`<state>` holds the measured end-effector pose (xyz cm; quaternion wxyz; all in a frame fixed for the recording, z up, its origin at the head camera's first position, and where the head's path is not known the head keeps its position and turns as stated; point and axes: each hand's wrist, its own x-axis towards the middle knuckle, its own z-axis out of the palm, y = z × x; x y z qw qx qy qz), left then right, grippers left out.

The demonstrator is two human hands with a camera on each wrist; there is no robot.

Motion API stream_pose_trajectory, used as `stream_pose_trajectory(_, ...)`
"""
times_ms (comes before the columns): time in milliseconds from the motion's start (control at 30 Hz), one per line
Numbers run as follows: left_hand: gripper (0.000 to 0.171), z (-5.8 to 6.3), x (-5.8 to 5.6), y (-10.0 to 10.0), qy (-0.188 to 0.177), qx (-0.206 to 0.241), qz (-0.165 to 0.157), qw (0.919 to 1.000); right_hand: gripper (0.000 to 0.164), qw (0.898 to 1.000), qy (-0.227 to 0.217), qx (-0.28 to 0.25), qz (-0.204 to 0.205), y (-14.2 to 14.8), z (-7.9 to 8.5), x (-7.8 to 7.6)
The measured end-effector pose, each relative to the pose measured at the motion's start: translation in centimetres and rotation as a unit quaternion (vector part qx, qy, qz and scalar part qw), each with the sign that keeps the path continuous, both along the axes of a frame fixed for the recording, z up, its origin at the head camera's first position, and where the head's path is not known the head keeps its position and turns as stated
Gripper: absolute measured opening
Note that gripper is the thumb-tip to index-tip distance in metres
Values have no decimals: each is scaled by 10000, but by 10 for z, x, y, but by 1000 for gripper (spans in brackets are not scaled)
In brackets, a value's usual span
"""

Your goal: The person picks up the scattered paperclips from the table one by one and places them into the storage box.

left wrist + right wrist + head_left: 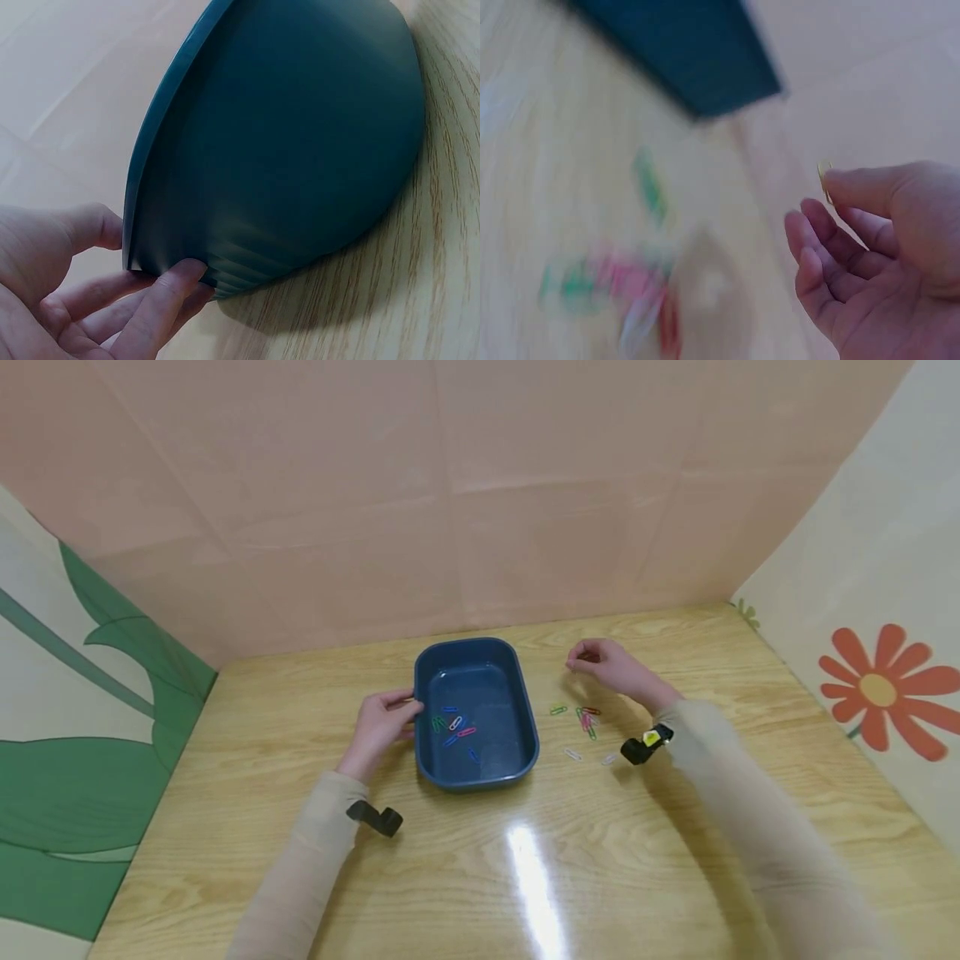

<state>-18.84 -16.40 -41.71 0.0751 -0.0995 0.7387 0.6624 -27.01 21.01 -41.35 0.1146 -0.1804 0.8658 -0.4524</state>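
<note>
A dark blue rectangular tray [491, 681] stands on the table, several coloured paper clips [467, 732] lying on its floor. My left hand [381, 722] grips the tray's left side; in the left wrist view the thumb is at the rim and the fingers touch the wall [300, 150] below. Raised above the table right of the tray, my right hand [611, 668] pinches a yellow paper clip [825, 184] between thumb and index finger. The other fingers of that hand are loosely bent.
Between the tray and my right forearm lies a loose pile of paper clips [587, 720], red, pink and green. A yellow-green clip [558, 711] and two pale clips [572, 754] lie near it. A pink sheet [450, 527] hangs behind the wooden table [637, 877].
</note>
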Motion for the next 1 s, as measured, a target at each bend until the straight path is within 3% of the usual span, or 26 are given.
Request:
stream_pose_trajectory(167,39,0,0,-1,-63,9,3,10000,25,9935,-411,-1029,-279,-33,22,3)
stream_pose_trajectory(300,38,0,0,-1,-101,-23,-26,9999,24,9782,-785,-1915,-187,-66,33,5)
stream_pose_trajectory(400,38,0,0,-2,-84,-25,-54,9999,22,9712,-932,-2190,-74,-90,37,7)
stream_pose_trajectory(600,38,0,0,-2,-38,24,-54,10000,21,9688,-1259,-2130,155,-125,38,8)
stream_pose_trajectory(767,39,1,0,-2,-26,72,-35,10000,21,9689,-1502,-1964,75,-143,33,6)
stream_pose_trajectory(1000,38,1,-1,-1,-73,21,-57,10000,24,9786,-1695,-1143,219,-154,27,9)
